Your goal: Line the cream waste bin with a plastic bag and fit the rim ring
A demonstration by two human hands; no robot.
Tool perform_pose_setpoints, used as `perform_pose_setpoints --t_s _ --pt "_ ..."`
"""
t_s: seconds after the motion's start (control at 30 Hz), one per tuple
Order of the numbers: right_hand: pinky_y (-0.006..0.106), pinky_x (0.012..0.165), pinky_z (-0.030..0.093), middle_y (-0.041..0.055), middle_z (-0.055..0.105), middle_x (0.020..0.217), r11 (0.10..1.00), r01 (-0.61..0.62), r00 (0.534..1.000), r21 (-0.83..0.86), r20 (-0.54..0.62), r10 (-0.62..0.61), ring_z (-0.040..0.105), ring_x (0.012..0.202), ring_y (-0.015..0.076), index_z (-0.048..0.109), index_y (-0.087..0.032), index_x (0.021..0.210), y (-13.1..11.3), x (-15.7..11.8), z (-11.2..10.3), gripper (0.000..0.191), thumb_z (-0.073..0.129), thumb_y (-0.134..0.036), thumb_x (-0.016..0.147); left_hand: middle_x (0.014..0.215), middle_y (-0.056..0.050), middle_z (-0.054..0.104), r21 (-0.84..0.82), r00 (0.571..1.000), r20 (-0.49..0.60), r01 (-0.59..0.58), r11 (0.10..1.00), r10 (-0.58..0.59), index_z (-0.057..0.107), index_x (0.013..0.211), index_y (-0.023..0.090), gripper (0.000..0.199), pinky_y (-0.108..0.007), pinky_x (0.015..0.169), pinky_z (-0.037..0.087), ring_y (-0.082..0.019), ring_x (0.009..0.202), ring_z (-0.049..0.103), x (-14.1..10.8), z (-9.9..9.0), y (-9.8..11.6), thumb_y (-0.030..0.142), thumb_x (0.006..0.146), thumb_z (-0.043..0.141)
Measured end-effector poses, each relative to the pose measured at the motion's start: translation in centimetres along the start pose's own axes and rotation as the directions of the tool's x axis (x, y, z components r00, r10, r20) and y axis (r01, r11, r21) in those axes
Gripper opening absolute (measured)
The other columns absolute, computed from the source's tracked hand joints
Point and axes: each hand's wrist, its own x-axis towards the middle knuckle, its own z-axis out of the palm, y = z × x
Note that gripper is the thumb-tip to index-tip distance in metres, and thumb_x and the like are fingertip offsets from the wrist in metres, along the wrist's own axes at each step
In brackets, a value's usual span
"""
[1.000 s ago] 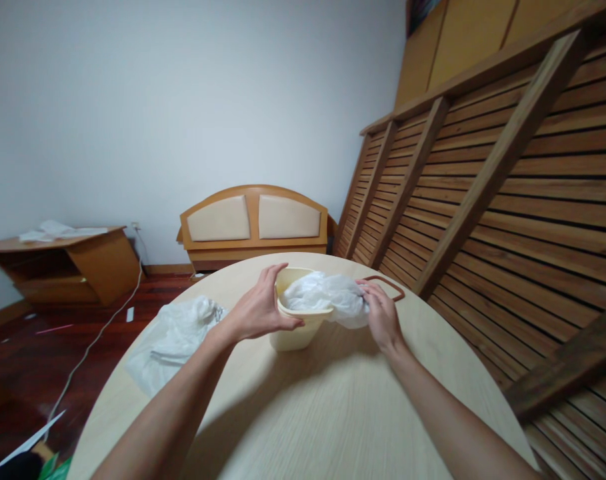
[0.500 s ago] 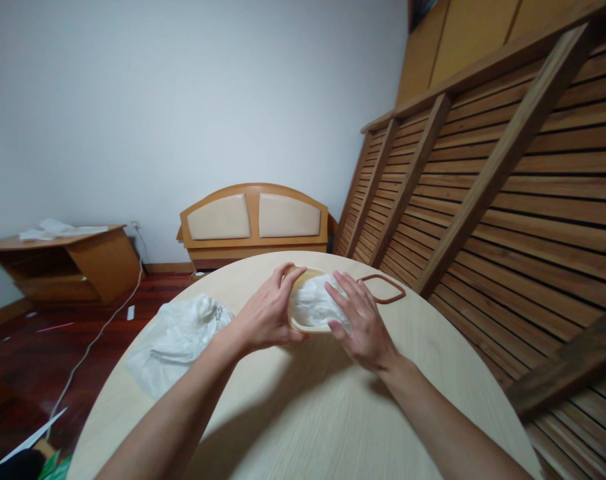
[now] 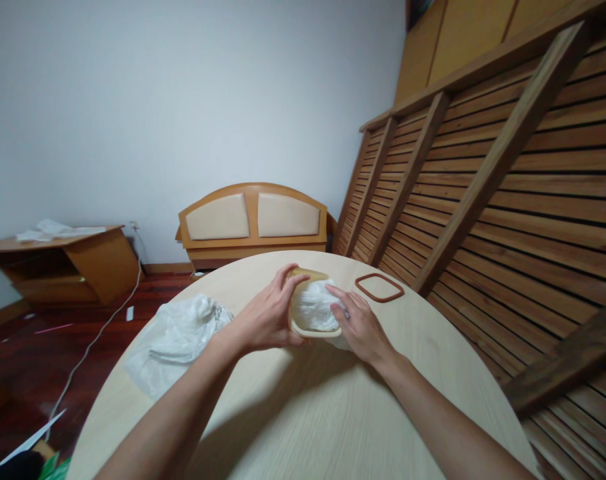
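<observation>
On the round, pale wooden table point(image 3: 383, 413), the left hand point(image 3: 270, 310) curls wide around the cream plastic bin point(image 3: 315, 333). The right hand point(image 3: 361, 327), partly open, touches the crumpled white plastic bag point(image 3: 315, 305) inside.

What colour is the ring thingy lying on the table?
The ring is reddish-brown all round; it shows best in the head view.

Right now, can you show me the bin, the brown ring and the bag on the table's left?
bin point(image 3: 317, 333): head view, its front rim
ring point(image 3: 380, 300): head view, its near side
bag point(image 3: 175, 337): head view, its middle
</observation>
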Motion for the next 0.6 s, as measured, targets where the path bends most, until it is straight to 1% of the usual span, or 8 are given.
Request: perform_pose_setpoints --t_s 0.07,0.13,0.27,0.33,0.4,0.47,0.6 --pt "0.048 0.101 0.048 0.0099 0.073 0.117 1.0 0.016 1.0 0.015 -0.009 -0.015 0.066 0.109 0.0266 0.065 -0.022 0.126 -0.1 0.1 0.0 0.037 0.038 -0.039 0.106 0.153 -0.023 0.022 0.0 1.0 -0.012 0.009 1.0 -0.009 0.023 0.145 0.024 0.11 -0.058 0.107 0.049 -0.044 0.143 0.037 0.0 0.1 -0.1 0.034 0.058 0.089" --pt "0.045 0.098 0.049 0.0084 0.075 0.111 0.998 0.017 1.0 0.053 -0.017 -0.016 0.068 0.106 0.0261 0.068 -0.023 0.116 0.0 0.1 0.0 0.034 0.04 -0.039 0.105 0.153 -0.023 0.023 0.005 1.0 -0.026 0.012 1.0 -0.012 0.023 0.146 0.024 0.109 -0.058 0.107 0.049 -0.044 0.143 0.036 0.0 0.1 -0.2 0.034 0.059 0.088" --pt "0.037 0.089 0.053 0.0058 0.077 0.105 0.989 -0.045 0.999 0.141 -0.003 0.046 0.072 0.099 0.0244 0.07 -0.023 0.105 0.2 0.2 0.1 0.029 0.046 -0.04 0.103 0.152 -0.023 0.023 0.019 0.999 -0.041 0.004 1.0 -0.003 0.022 0.146 0.023 0.11 -0.057 0.109 0.047 -0.044 0.144 0.035 -0.1 0.3 -0.5 0.036 0.059 0.088" --pt "0.035 0.085 0.054 0.0047 0.078 0.101 0.983 -0.072 0.997 0.168 -0.021 0.076 0.073 0.094 0.024 0.071 -0.024 0.102 0.2 0.2 0.0 0.026 0.051 -0.04 0.101 0.153 -0.023 0.022 0.019 0.999 -0.046 0.01 1.0 -0.009 0.022 0.147 0.023 0.111 -0.057 0.109 0.047 -0.044 0.144 0.035 -0.1 0.4 -0.7 0.035 0.059 0.088" --pt "0.034 0.082 0.055 0.0041 0.078 0.097 0.976 -0.085 0.993 0.201 -0.065 0.1 0.074 0.09 0.0236 0.072 -0.024 0.1 0.3 0.2 -0.1 0.023 0.055 -0.04 0.099 0.153 -0.022 0.021 0.019 0.999 -0.046 0.022 1.0 -0.021 0.021 0.147 0.024 0.113 -0.057 0.109 0.047 -0.043 0.144 0.035 -0.2 0.5 -0.9 0.032 0.058 0.089" --pt "0.034 0.083 0.055 0.0043 0.079 0.096 0.967 -0.086 0.984 0.239 -0.131 0.12 0.074 0.091 0.0235 0.073 -0.024 0.099 0.3 0.2 -0.3 0.021 0.059 -0.04 0.096 0.152 -0.021 0.021 0.02 0.999 -0.046 0.028 0.999 -0.027 0.019 0.148 0.025 0.115 -0.057 0.109 0.047 -0.043 0.145 0.034 -0.2 0.5 -1.1 0.031 0.057 0.089" --pt "0.036 0.085 0.057 0.0058 0.079 0.098 0.945 -0.104 0.944 0.309 -0.269 0.192 0.074 0.092 0.024 0.075 -0.023 0.099 0.5 0.3 -0.4 0.022 0.065 -0.041 0.091 0.152 -0.021 0.021 0.03 0.999 -0.046 0.02 0.999 -0.019 0.016 0.149 0.027 0.119 -0.059 0.109 0.047 -0.044 0.146 0.032 -0.2 0.7 -1.5 0.029 0.055 0.089"
